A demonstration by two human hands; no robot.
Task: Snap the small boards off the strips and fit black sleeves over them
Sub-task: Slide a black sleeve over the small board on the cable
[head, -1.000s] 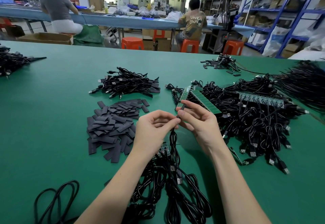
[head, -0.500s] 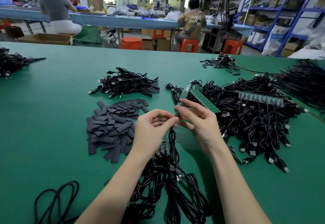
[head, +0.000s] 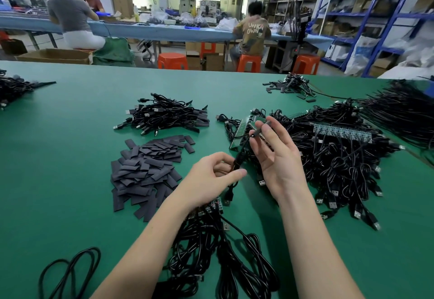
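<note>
1. Two hands meet over the green felt-covered table point(head: 70, 157). Our left hand point(head: 211, 179) pinches the lower end of a black sleeve on a thin black cable point(head: 237, 165) between thumb and fingers, while our right hand point(head: 274, 155) holds the upper end near its fingertips, at about one o'clock from the left.
2. The step in hand looks to us like drawing the sleeve along the cable over the small board. Whether the board is already inside we cannot tell, since the fingers hide it.
3. To do it well, we would keep the cable taut between the hands and slide the sleeve straight along it, so the flat tube does not buckle or catch on a board corner.
4. Our left hand is curled fairly tight on the sleeve. Our right hand is more open, palm toward us, with only the index and thumb tips closed on the cable.
5. The pile of flat dark grey sleeves point(head: 145, 172) lies at nine o'clock from the hands, well within reach.
6. The long green board strips point(head: 242, 132) rest at twelve o'clock on the heap of black USB cables point(head: 340, 165), which spreads out toward three o'clock.
7. A finished-looking bundle of sleeved cables point(head: 164, 115) sits at eleven o'clock.
</note>
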